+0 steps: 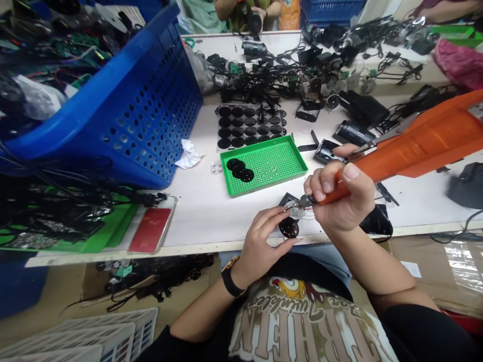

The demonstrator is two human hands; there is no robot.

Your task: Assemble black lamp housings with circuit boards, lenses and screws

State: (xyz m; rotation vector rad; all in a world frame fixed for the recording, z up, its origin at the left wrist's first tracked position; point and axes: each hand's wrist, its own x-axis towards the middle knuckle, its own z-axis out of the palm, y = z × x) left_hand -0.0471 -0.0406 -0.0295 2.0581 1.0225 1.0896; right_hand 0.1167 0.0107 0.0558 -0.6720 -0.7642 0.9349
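Observation:
My right hand (pixel 341 193) is wrapped round an orange electric screwdriver (pixel 418 143), whose tip points down and left. That tip meets a small clear plastic part (pixel 296 208) near the table's front edge. My left hand (pixel 266 239) steadies this part with its fingertips, the thumb lying lower down. Between the thumb and fingers is a round black disc (pixel 289 228) with small bright dots, joined to the part's area by thin wires. Just beyond it stands a green tray (pixel 264 183) with several black discs (pixel 240 170) and scattered screws.
A large blue basket (pixel 151 95) full of parts stands at the left. Near it lie a red phone (pixel 153 229) and crumpled tissue (pixel 188 154). Behind the tray lies a sheet of black round stickers (pixel 250 122). Tangled black cables (pixel 256 80) fill the back; a person sits opposite.

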